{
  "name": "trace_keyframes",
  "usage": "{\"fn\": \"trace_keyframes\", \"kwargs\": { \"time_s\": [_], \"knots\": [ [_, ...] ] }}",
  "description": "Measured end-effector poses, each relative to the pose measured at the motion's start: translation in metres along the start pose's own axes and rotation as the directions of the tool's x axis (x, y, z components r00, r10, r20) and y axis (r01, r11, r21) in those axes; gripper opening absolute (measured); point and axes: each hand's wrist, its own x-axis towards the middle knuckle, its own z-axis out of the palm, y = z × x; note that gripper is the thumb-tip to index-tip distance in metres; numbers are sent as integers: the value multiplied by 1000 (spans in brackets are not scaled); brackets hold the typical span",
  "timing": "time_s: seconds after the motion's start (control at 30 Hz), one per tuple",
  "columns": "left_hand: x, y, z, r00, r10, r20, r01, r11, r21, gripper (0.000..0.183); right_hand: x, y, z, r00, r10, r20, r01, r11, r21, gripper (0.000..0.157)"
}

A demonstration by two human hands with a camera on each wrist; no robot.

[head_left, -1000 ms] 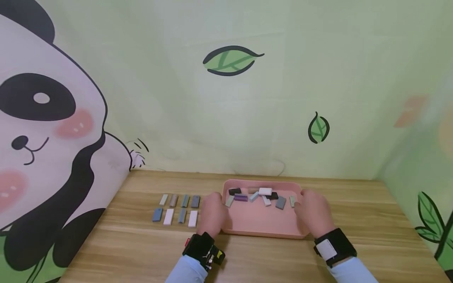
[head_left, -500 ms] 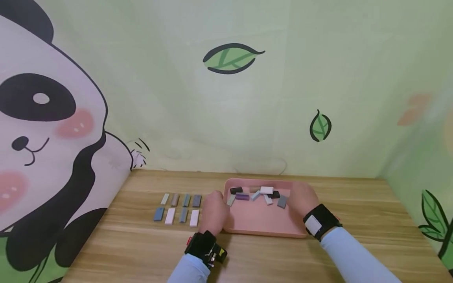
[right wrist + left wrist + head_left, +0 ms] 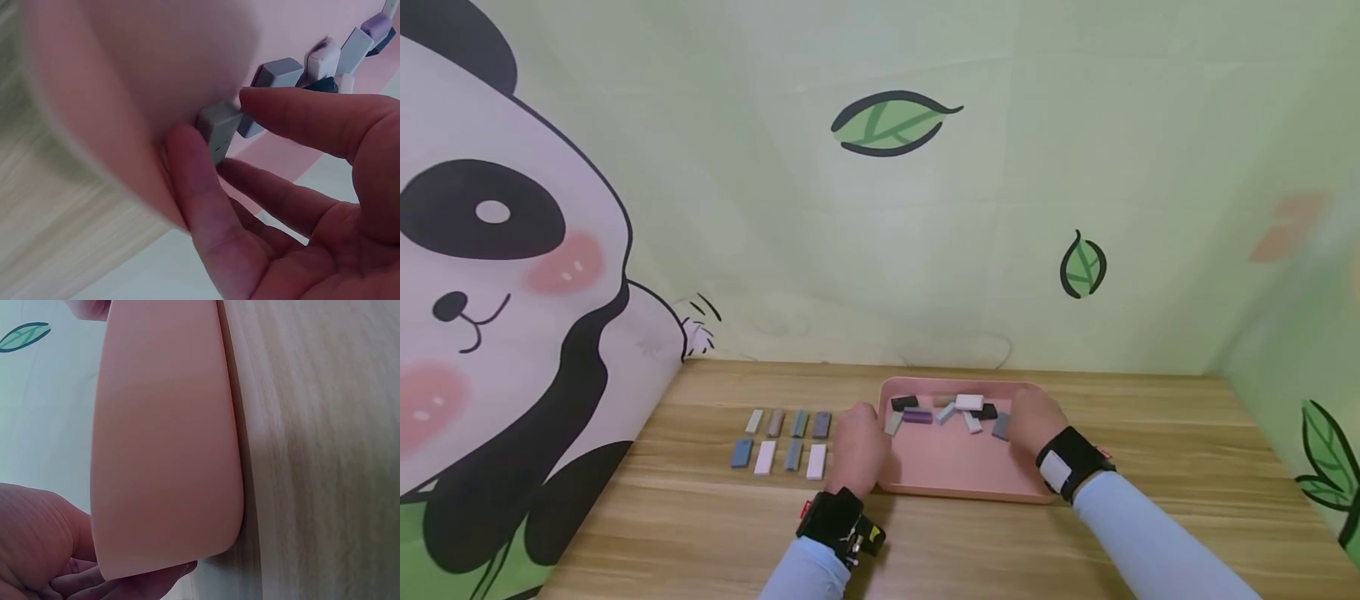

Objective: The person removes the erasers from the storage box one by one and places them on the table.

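Pink tray (image 3: 955, 493) is my landmark; it sits on the wood table (image 3: 715, 533). Left hand (image 3: 859, 446) grasps tray's left wall, fingers wrapped round the outside of it. I read that as bracing, so tray doesn't skid while its other end gets worked. Right hand (image 3: 1036, 421) is at tray's right end. On the right wrist feed I get digits pinching the grey-green block (image 3: 219, 128) from opposite sides; how firm, I can't tell. Block is inside tray, close by the right wall, so one digit has to fit in along that wall. Probably why it's a fingertip hold only. Dark grey block (image 3: 278, 74) is just beside it, toward tray's middle. More loose pieces bunch along tray's far side: black block (image 3: 905, 403), purple block (image 3: 917, 415), white block (image 3: 969, 402); angles are mixed, no order I can see. Left of tray, two rows of four: far row (image 3: 800, 423) and near row (image 3: 793, 455), every piece apart from its neighbours. I'd guess the gaps keep each one easy to pick out. Left hand sits between those rows and tray, touching neither row from what I see
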Motion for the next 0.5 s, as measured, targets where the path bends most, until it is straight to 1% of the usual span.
{"fn": "trace_keyframes", "kwargs": {
  "time_s": [0.13,0.33,0.5],
  "knots": [
    [0,0,-1,1000,9,-2,-9,1000,-14,7,-2,0,1,1000,9,15,-9,1000,17,4],
    [-1,0,-1,1000,20,-8,-20,1000,-23,8,-3,4,8,999,-23,32,23,1000,13,11],
    [-1,0,0,1000,-7,0,7,1000,-22,9,-5,9,12,998,-21,65,18,999,34,4]
  ]
}}
